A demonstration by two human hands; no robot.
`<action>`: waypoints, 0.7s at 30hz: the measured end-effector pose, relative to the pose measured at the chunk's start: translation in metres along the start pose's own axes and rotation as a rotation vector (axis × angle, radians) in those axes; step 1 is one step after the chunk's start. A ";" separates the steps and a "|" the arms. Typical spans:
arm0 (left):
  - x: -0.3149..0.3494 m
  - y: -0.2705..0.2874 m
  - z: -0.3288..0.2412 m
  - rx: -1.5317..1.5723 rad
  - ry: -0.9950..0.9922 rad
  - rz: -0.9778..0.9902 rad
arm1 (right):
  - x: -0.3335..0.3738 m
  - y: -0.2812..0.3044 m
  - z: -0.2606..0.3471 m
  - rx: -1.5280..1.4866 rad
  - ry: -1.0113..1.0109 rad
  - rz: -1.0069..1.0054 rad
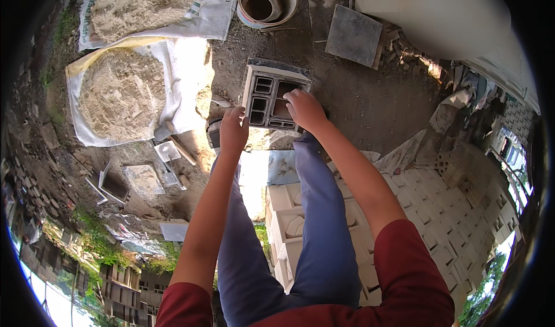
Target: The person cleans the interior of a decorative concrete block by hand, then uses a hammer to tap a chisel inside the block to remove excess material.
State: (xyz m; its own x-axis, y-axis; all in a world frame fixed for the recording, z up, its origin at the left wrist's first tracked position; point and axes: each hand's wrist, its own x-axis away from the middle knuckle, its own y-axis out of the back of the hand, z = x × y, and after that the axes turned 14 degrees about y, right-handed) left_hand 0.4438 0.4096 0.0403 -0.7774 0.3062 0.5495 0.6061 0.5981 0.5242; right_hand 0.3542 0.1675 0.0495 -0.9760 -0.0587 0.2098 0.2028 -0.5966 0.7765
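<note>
Between my feet lies a rectangular block mould (259,118), a dirty pale frame with several dark openings split by thin bars. My left hand (233,132) is at its lower left corner, fingers bent and closed on the edge. My right hand (306,110) comes over its right side, fingers curled onto the inner edge of the large right-hand opening. The fingertips of both hands are partly hidden. A dark flat plate (284,64) shows under the mould's far edge. Beside its left side lies a small trowel or spoon-like tool (221,101).
Two sacks spread with sandy powder (121,93) lie at the left. A bucket (240,9) with a smaller vessel inside stands at the far side. A square grey slab (354,37) lies at the far right. Stacked pale blocks (428,211) fill the near right; boards and a mallet-like tool (164,130) lie left.
</note>
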 end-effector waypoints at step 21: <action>0.058 -0.111 -0.049 0.547 0.786 -0.360 | -0.092 -0.010 -0.001 0.420 0.378 0.209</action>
State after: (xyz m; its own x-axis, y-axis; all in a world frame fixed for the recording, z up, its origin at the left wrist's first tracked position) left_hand 0.3392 0.3249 0.0456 -0.4487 -0.4129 0.7926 0.0459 0.8751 0.4818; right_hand 0.4419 0.1787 0.0217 -0.8573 -0.4668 0.2171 0.3320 -0.1788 0.9262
